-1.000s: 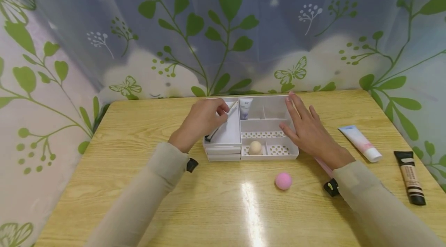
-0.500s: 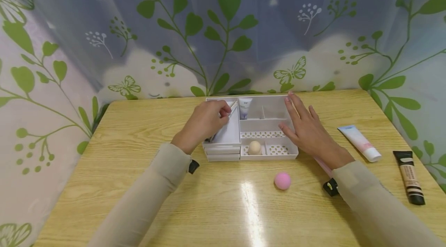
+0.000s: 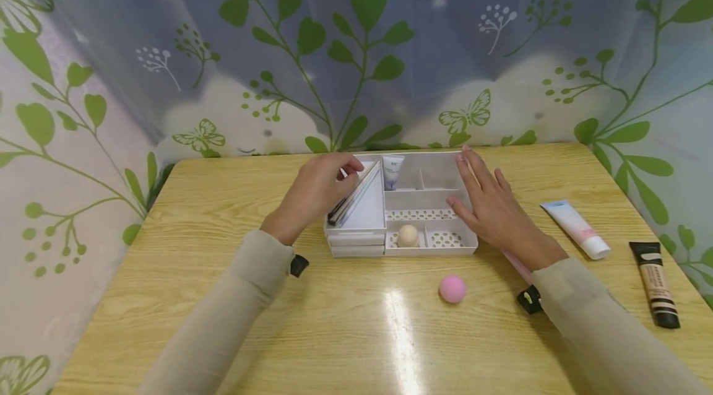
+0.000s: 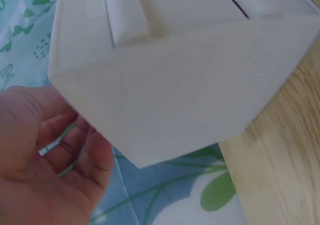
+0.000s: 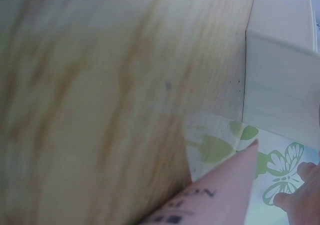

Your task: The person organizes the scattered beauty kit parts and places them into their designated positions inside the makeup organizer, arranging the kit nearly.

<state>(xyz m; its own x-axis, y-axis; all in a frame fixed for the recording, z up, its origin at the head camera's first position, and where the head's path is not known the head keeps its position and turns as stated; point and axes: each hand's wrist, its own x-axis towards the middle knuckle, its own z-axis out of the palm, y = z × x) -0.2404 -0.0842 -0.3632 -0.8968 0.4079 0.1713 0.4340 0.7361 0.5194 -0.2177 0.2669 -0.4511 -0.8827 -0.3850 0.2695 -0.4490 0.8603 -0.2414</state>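
A white organizer box (image 3: 420,200) stands at the back of the wooden table. Several slim sticks with dark ends (image 3: 352,197) lie slantwise in its left tray. My left hand (image 3: 319,189) hovers at that tray's left side, fingers loosely bent and nothing visible between them. In the left wrist view, the left hand (image 4: 65,150) is beside the box's white wall (image 4: 185,95). My right hand (image 3: 497,209) rests on the box's right edge with fingers extended. A small white tube (image 3: 392,172) stands in a back compartment, and a beige ball (image 3: 408,236) sits in a front one.
A pink ball (image 3: 452,289) lies on the table in front of the box. To the right are a white-and-pink tube (image 3: 576,230) and a black-and-beige tube (image 3: 655,283). Another pink tube (image 5: 210,195) with lettering lies under my right wrist. Patterned cloth (image 3: 356,73) hangs behind.
My left hand has let go of a slim stick and drawn back to the left. The sticks now show side by side in the tray. My right hand stays in place.
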